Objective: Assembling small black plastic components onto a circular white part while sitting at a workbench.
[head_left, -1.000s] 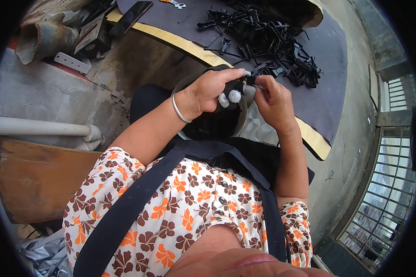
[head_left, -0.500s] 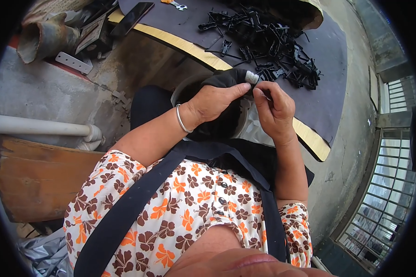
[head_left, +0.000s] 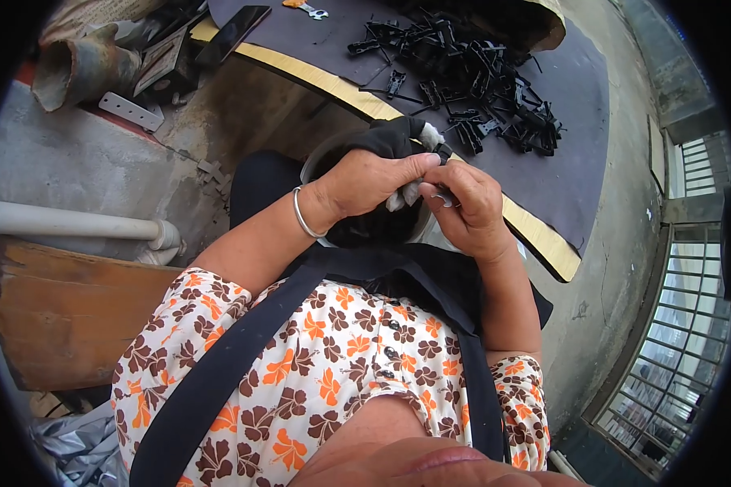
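Observation:
My left hand (head_left: 364, 185), with a silver bangle (head_left: 302, 213) at its wrist, is closed over the bucket at my lap. Dark cloth (head_left: 390, 138) covers its fingers, with white wrapping (head_left: 430, 136) at the fingertips. Between thumb and covered fingers it grips a small black plastic part (head_left: 443, 152). My right hand (head_left: 473, 209) is closed against the left thumb, its own thumb and forefinger pinched beside the part. A small pale glint shows at its fingertips; what it pinches is hidden. Below both hands is the bucket (head_left: 310, 169), dark inside.
On the dark-topped table (head_left: 577, 105) ahead lies a heap of black plastic parts (head_left: 495, 81). A phone (head_left: 234, 34) and an orange-handled wrench (head_left: 307, 8) lie toward its far left. A rusty pipe piece (head_left: 81, 69), a white pipe (head_left: 65, 219) and a wooden board (head_left: 81, 312) are on the left.
My right hand has come lower and left, against the left thumb. The left fingers have shifted, so more white wrapping and the black part now show.

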### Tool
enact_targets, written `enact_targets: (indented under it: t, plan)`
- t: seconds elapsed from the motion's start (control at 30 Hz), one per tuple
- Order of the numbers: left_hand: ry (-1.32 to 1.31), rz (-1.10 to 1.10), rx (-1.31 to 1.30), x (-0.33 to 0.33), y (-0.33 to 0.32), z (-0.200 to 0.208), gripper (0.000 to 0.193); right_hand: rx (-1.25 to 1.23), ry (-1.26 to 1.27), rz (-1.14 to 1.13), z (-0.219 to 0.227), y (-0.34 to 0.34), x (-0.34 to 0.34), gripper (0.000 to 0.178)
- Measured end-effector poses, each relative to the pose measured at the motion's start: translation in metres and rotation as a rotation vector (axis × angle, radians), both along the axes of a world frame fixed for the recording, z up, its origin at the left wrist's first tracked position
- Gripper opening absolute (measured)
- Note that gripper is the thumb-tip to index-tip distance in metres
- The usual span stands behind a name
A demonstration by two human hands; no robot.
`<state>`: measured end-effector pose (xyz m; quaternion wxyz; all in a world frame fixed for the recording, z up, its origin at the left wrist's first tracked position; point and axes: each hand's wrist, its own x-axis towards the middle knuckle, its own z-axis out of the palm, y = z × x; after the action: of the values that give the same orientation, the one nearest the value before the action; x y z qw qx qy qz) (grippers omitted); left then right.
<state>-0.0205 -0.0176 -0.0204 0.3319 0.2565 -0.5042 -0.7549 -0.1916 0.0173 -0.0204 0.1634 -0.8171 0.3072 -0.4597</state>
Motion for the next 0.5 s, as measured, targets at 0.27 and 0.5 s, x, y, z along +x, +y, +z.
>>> enact_targets:
  t: [0.27, 0.5]
  plan:
    - [-0.216, 0.023, -0.375, -0.004, 0.005, 0.009, 0.022, 0.612, -0.616, -0.214, -0.011, 0.001, 0.004, 0.011]
    - [-0.400, 0.329, -0.876, -0.008, -0.003, -0.014, 0.018, 0.596, -0.129, -0.200, -0.003, 0.003, -0.010, 0.023]
